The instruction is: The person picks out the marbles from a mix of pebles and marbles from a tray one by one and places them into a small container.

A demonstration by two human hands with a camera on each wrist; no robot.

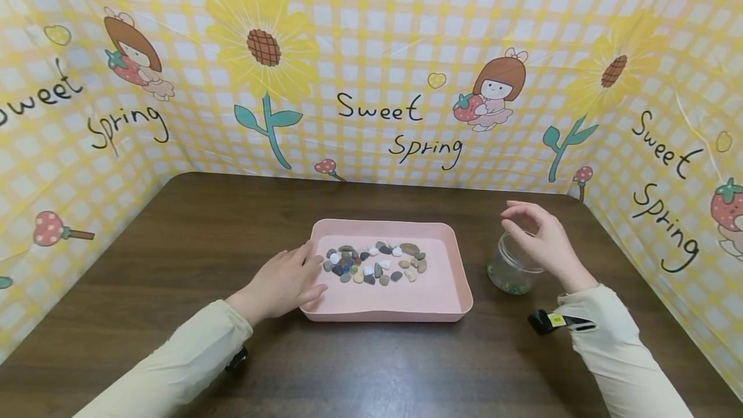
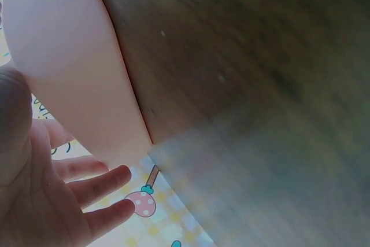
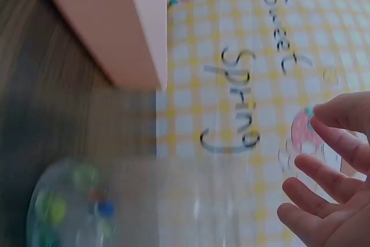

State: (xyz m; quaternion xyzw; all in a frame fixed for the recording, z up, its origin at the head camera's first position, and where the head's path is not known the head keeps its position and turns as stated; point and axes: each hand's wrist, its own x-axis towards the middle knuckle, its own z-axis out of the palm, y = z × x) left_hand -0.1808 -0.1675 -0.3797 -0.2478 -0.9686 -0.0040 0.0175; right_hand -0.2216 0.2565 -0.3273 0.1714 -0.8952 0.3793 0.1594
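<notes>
A pink tray [image 1: 383,313] holds grey, white, tan and dark pebbles [image 1: 377,266], with a few glassy coloured pieces [image 1: 347,268] among those on its left side. My left hand [image 1: 281,281] is at the tray's left rim, its fingers relaxed and spread; the left wrist view shows the hand [image 2: 63,195] alongside the tray's wall [image 2: 75,67]. To the tray's right, a clear jar [image 1: 507,269] stands upright without a lid. Green, blue and reddish marbles [image 3: 75,206] lie at its bottom. Over the jar's mouth is my right hand [image 1: 542,240], fingers loosely bent, nothing visible between them.
The dark brown wooden table [image 1: 371,373] extends around the tray and jar. A yellow checked cloth [image 1: 371,37] with sunflowers and lettering rises behind and on both sides. Each sleeve has a black wrist strap, the right one [image 1: 548,322] carrying a yellow label.
</notes>
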